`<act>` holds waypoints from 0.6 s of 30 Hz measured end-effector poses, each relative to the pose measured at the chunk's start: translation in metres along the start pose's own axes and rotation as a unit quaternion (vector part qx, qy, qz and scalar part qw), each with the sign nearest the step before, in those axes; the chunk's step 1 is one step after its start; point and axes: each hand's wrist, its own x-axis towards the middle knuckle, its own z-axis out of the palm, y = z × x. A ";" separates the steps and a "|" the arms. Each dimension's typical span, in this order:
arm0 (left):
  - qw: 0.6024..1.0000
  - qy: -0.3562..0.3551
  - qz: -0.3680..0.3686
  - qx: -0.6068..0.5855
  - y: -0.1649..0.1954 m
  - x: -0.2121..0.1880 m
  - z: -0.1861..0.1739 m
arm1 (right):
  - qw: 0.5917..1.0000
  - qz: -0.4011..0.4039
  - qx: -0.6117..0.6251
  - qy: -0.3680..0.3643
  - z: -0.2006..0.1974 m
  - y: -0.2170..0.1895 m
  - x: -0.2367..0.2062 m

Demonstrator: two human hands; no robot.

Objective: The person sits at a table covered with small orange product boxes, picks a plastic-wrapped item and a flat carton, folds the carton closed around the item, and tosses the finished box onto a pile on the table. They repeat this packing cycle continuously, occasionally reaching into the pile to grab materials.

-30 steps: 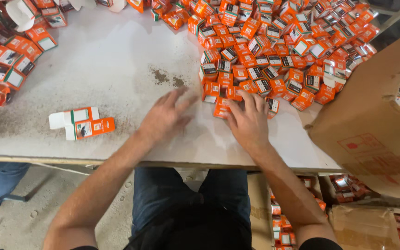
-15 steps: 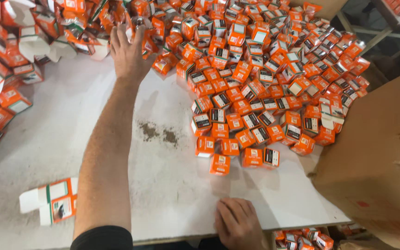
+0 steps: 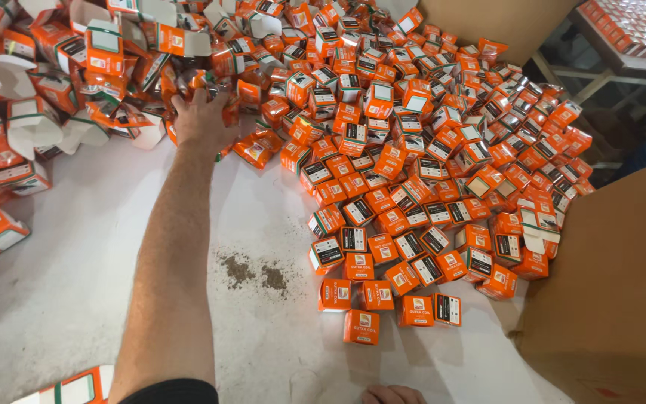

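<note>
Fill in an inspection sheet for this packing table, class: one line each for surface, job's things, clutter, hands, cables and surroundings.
Surface: white table, dark speckled stain.
Job's things: closed orange boxes heaped at right; open unfolded cartons at left.
Clutter: flat carton at near edge.
Hands: left hand reaches into the pile, grasp unclear; right hand barely shows at near edge.
Cables: nothing seen.
Surroundings: large cardboard box right; metal rack behind.

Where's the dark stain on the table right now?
In the head view, the dark stain sits on the white table at lower centre, just right of the outstretched left forearm and left of the nearest closed orange boxes.
</note>
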 end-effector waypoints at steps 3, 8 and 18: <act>0.990 0.083 0.106 -0.040 -0.023 -0.026 0.006 | 0.999 -0.003 0.032 0.030 -0.019 -0.005 0.029; 0.983 0.003 0.182 0.014 -0.030 -0.125 -0.008 | 0.994 -0.012 0.101 0.027 -0.063 -0.023 0.093; 0.955 0.102 0.274 -0.058 -0.009 -0.258 -0.070 | 0.988 -0.010 0.154 -0.013 -0.106 -0.042 0.144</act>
